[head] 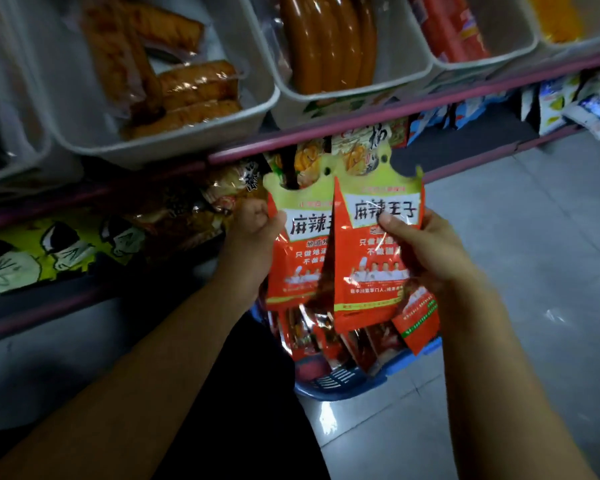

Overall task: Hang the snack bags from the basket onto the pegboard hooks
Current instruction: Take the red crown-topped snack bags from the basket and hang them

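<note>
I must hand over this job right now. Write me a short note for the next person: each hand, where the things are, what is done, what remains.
Left hand: grips one red-and-green snack bag by its edge.
Right hand: grips a second identical bag, thumb on the white label.
Both bags are raised below the pink shelf rail.
The blue plastic basket on the floor holds more red bags.
Done: cannot tell.
Left: hang these two, then the rest.

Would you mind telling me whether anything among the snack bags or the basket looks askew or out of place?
One red bag leans tilted over the right rim of the blue basket, rather than lying inside. The bags held by the left hand and right hand look intact.
</note>
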{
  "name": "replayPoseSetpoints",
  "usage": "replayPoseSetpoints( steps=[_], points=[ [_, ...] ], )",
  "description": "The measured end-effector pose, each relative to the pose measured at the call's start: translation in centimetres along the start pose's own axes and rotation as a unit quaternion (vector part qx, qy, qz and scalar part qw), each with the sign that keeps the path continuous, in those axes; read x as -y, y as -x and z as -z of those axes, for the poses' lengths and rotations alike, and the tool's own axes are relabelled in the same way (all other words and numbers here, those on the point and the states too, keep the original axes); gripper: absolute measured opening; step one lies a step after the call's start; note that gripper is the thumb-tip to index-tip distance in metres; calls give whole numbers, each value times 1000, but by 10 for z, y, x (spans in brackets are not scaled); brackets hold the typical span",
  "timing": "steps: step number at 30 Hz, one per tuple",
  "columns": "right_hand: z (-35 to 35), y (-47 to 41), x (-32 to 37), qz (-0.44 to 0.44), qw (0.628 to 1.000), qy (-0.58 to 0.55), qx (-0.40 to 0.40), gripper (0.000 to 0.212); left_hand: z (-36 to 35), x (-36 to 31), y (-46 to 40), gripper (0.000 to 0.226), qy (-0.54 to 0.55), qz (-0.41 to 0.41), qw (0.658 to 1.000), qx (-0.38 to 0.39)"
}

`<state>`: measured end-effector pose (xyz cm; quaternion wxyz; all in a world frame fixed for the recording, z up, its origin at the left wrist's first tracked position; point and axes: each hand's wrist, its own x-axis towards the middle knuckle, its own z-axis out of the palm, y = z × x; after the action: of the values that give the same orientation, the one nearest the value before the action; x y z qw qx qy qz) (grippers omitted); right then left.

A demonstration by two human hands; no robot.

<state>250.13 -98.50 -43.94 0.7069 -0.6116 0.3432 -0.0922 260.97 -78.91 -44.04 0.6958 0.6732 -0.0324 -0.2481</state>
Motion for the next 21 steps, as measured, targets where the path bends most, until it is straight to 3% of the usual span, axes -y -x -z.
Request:
replayPoseSetpoints(
  steps=[3, 6, 11, 17, 21],
  points=[
    [-37, 22, 43, 46, 995, -43, 76, 37, 35, -49, 11, 12, 10, -100, 995, -1],
    [-88, 40, 84, 104, 983, -86, 121, 22, 77, -97, 25, 17, 61, -179, 982, -13],
    [-188, 64, 148, 188, 959, -75, 199, 23, 158, -170, 48, 24, 104, -278, 948, -112],
    [-316, 82, 201, 233, 919, -41, 314, 28, 260, -240, 87, 14, 153, -330, 914, -182],
    [-394, 100, 223, 250, 888, -60, 381, 37, 319, -279, 109, 20, 170, -364, 890, -216]
  ],
)
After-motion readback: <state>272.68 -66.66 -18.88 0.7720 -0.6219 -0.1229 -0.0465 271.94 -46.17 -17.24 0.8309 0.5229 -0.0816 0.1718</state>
